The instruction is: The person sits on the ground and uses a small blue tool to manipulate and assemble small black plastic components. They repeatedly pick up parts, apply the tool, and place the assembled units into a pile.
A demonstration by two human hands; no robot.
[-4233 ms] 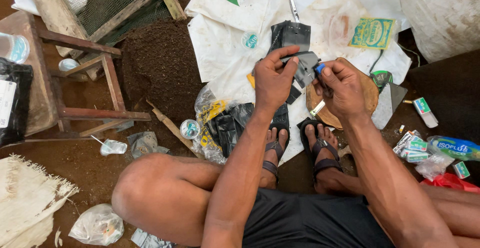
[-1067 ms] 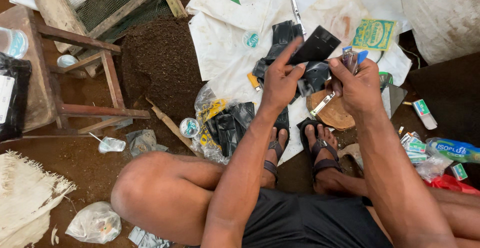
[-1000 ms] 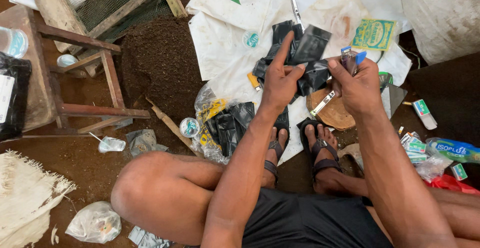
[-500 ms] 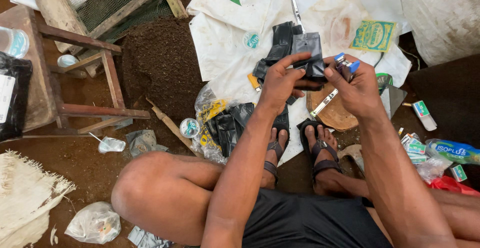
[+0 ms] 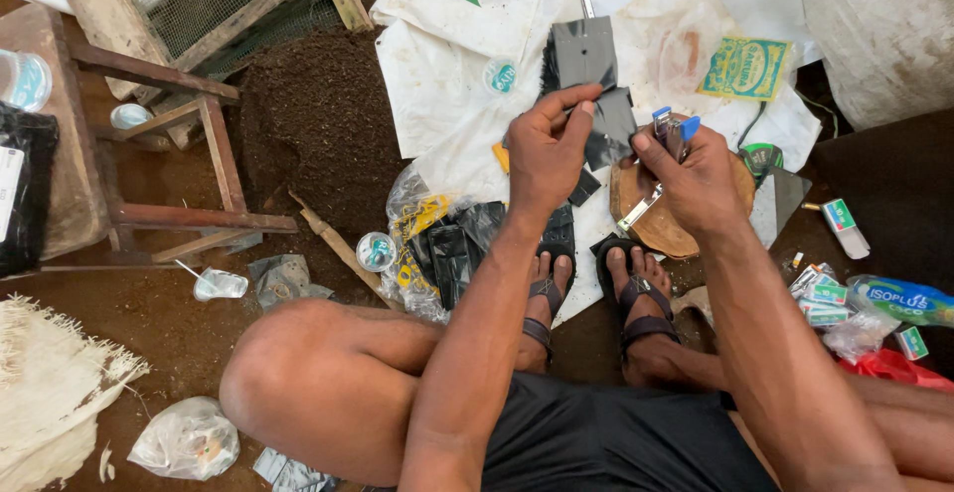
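Fingers (image 5: 574, 106) hide black sheet (image 5: 584, 53) lower edge.

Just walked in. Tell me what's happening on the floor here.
A person sits on the ground in sandals, working over a white plastic sheet. The left hand pinches a flat black plastic piece and holds it up. The right hand grips a small tool with a blue tip, just beside that piece. Under the hands lie a round wooden block and more black pieces. A heap of dark soil sits to the left.
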